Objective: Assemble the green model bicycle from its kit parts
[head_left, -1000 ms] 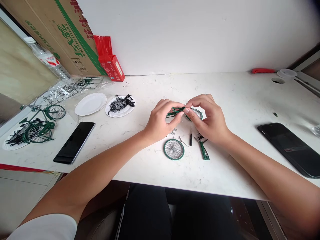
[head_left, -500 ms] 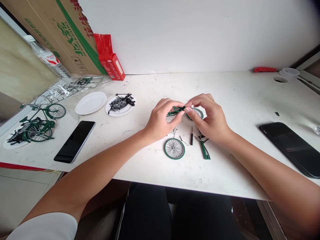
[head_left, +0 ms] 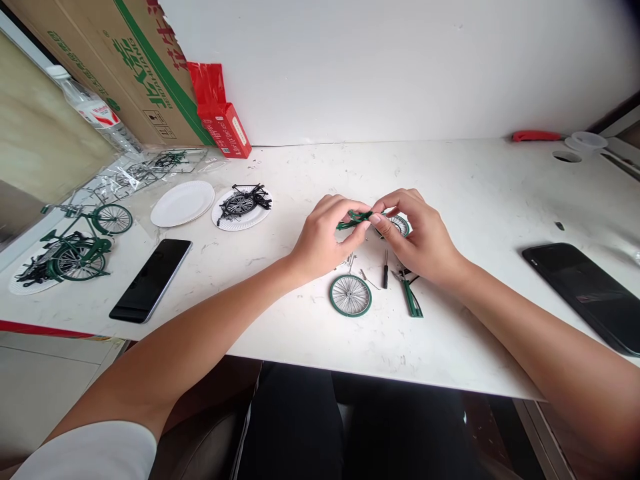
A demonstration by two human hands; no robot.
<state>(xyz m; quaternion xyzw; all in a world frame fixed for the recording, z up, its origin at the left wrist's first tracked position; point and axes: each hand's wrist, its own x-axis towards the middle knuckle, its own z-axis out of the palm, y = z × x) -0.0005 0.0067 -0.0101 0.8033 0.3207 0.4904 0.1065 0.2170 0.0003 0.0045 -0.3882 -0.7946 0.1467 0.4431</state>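
Between my fingertips is a small green model bicycle part [head_left: 356, 217], partly hidden by the fingers. My left hand [head_left: 330, 237] pinches it from the left, and my right hand [head_left: 420, 233] grips its right end with thumb and forefinger. Behind the right hand a spoked wheel [head_left: 401, 225] shows in part. Below the hands, a green-rimmed wheel [head_left: 351, 295] lies flat on the white table. To its right are a small black screwdriver [head_left: 385, 270] and green-handled pliers [head_left: 412, 299]. Tiny metal pieces [head_left: 363, 274] lie near the wheel's upper edge.
At left stand an assembled green model bicycle [head_left: 80, 247] and a phone [head_left: 151, 280]. A paper plate [head_left: 235, 225] holds black bicycle parts [head_left: 243, 203]; another white plate [head_left: 183, 204] is beside it. A red packet [head_left: 227, 127] stands behind. A black device [head_left: 580, 290] lies at right.
Both hands stay nearly in place, with the green part turned slightly between the fingers. The whole view has shifted a little.
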